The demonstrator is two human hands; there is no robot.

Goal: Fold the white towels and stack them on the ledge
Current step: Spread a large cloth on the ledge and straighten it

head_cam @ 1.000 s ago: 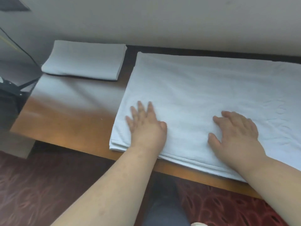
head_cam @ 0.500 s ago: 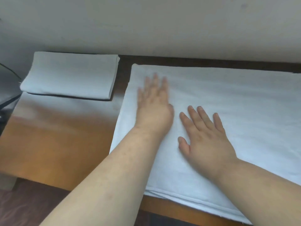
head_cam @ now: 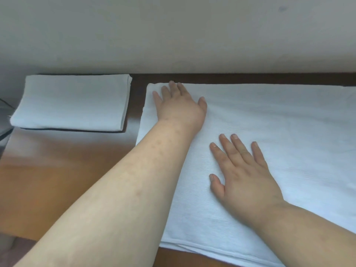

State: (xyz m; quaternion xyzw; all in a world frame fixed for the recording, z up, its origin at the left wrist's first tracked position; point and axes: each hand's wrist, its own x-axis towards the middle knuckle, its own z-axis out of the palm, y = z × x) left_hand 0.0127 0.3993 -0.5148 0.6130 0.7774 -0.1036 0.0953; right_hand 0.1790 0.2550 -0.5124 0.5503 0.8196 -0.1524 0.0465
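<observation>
Towel (head_cam: 279,132): spread flat on bench (head_cam: 48,180), several layers.
Left hand (head_cam: 180,106): flat at towel's far left corner, grip open, holding nothing.
Right hand (head_cam: 244,180): flat mid-towel, grip open, empty.
Folded towel (head_cam: 73,101): left of spread towel, apart.

The large white spread towel (head_cam: 279,132) ran off the right edge, its right end unseen. A dark object (head_cam: 3,120) at the left edge was cut off and unidentifiable. The bare left forearm (head_cam: 115,189) hid the towel's near-left corner.
</observation>
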